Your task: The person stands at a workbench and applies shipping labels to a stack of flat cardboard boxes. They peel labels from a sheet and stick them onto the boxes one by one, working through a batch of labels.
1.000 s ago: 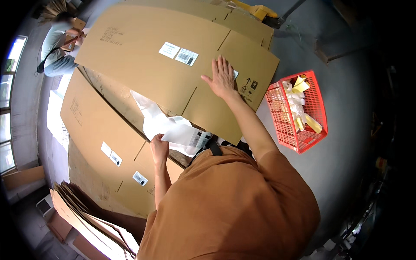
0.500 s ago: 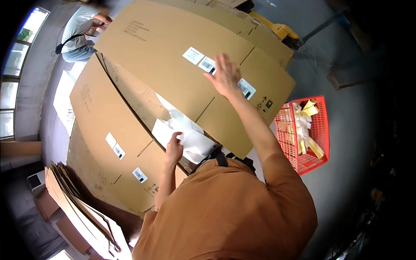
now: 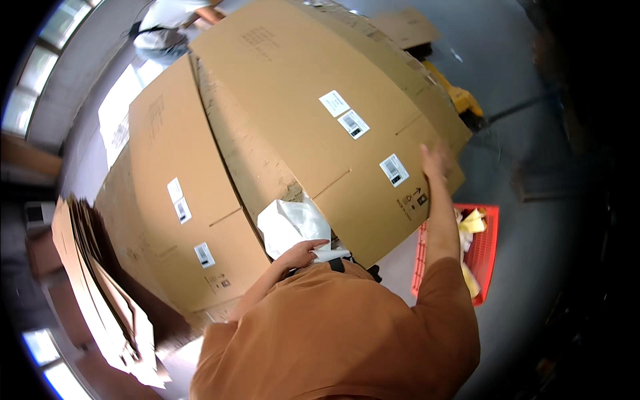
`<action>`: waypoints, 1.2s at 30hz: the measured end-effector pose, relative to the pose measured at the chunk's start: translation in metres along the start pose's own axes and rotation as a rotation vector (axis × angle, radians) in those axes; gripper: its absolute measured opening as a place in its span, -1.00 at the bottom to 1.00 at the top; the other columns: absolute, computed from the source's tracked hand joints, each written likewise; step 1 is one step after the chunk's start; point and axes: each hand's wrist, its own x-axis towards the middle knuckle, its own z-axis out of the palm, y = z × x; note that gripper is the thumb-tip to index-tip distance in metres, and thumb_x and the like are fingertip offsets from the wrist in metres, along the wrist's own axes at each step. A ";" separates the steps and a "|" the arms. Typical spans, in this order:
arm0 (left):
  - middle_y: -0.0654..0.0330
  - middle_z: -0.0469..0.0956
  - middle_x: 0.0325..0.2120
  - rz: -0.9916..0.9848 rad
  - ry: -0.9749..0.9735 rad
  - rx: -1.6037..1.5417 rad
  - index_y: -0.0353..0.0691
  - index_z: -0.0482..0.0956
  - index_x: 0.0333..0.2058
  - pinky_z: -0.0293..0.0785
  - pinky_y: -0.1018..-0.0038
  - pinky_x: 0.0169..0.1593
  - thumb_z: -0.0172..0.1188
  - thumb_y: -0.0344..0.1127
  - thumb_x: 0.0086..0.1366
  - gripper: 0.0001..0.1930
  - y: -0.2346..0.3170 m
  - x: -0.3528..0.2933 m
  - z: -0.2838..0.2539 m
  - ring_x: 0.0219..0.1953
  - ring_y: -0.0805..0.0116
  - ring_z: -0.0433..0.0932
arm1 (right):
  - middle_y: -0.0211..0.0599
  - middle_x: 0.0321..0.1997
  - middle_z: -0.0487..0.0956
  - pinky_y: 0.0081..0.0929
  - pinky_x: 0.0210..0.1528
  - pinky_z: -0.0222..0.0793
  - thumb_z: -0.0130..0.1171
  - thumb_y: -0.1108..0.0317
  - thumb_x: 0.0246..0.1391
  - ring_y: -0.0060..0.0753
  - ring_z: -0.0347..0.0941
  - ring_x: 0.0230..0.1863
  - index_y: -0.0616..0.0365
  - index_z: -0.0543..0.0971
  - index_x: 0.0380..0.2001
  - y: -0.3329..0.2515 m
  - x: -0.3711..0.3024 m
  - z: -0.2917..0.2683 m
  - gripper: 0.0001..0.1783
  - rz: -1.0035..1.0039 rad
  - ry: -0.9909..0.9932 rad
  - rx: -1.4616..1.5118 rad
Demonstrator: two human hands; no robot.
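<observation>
A large flattened cardboard carton (image 3: 287, 93) lies in front of me with three white labels, one of them a barcode label (image 3: 394, 171) near its right end. My right hand (image 3: 437, 162) is over that end, beside the printed symbols. Motion smears its fingers, so their grip cannot be made out. Close to my waist, my left hand (image 3: 300, 254) has its fingers closed at the lower part of a crumpled white sheet (image 3: 290, 223). Part of the sheet lies over the gap between the cartons. A second flattened carton (image 3: 193, 153), also labelled, lies to the left.
Upright folded cardboard sheets (image 3: 100, 280) lean at the lower left. On the floor to the right stands a red plastic basket (image 3: 490, 257) with white and yellow scraps. A yellow pallet-jack part (image 3: 460, 97) shows behind the cartons. Another person (image 3: 167, 23) is at the far left.
My right hand has moved right and nearer, from the middle labels to the carton's right end. My left hand has shifted right along the white sheet. The whole view has turned.
</observation>
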 end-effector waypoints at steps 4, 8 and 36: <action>0.00 0.53 -0.08 0.156 -0.096 0.155 -0.05 0.38 0.17 0.39 0.44 -0.02 -0.01 -0.48 0.06 -0.40 -0.011 0.020 0.028 -0.13 0.25 0.50 | 0.00 0.22 0.32 -0.08 0.15 0.22 -0.04 -0.14 0.16 0.05 0.24 0.22 0.17 0.23 0.20 0.059 0.006 -0.014 -0.28 -0.214 0.013 0.115; -0.01 0.46 0.04 -0.020 -0.194 -0.102 -0.10 0.38 0.17 0.30 0.40 0.13 -0.01 -0.44 0.00 -0.36 -0.004 0.033 0.067 0.07 0.12 0.42 | 0.08 0.00 0.49 0.00 0.04 0.27 0.05 0.02 0.14 0.14 0.39 0.04 0.31 0.40 0.02 0.062 0.012 -0.021 -0.42 -0.246 -0.126 0.012; 0.14 0.59 -0.41 0.744 1.164 -0.991 -0.40 0.61 -0.36 0.50 0.49 -0.20 0.11 -0.56 -0.01 -0.81 0.033 -0.261 0.179 -0.33 0.34 0.58 | -0.29 -0.27 0.55 -0.49 -0.26 0.41 0.16 0.15 0.15 -0.54 0.43 -0.29 0.33 0.50 -0.26 -0.074 -0.168 -0.083 -0.62 -0.421 -1.013 1.352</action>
